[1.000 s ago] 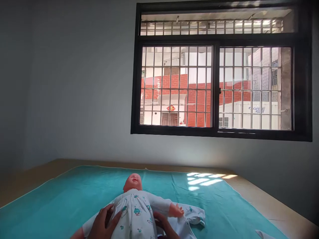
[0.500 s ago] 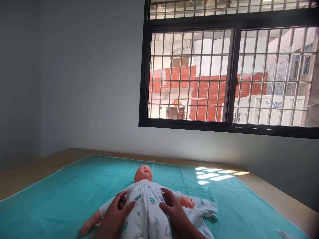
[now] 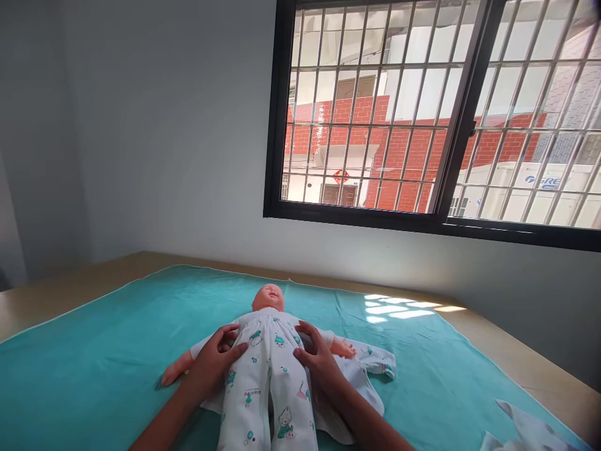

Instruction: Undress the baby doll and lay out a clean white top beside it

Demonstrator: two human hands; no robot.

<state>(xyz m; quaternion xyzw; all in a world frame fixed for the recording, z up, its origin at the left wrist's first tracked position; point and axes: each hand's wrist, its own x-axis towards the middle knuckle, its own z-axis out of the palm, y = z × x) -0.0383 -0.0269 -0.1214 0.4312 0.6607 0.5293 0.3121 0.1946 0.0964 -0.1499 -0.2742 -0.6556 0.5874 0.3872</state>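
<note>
A baby doll (image 3: pixel 268 298) lies face up on a teal sheet (image 3: pixel 113 351). White printed baby trousers (image 3: pixel 267 382) are spread over its body, waistband near the neck. My left hand (image 3: pixel 213 363) rests on the doll's left side with fingers on the trousers' edge. On the other side, my right hand (image 3: pixel 317 358) lies with fingers spread on the fabric. A white printed top (image 3: pixel 370 369) lies under the doll's arm at the right.
The sheet covers a tan bed (image 3: pixel 507 357) that stands against a grey wall. A barred black-framed window (image 3: pixel 441 119) is above it. A crumpled white cloth (image 3: pixel 526 432) lies at the bottom right corner.
The camera has tilted down, so more of the doll and trousers shows. My right hand has come up onto the trousers beside the left.
</note>
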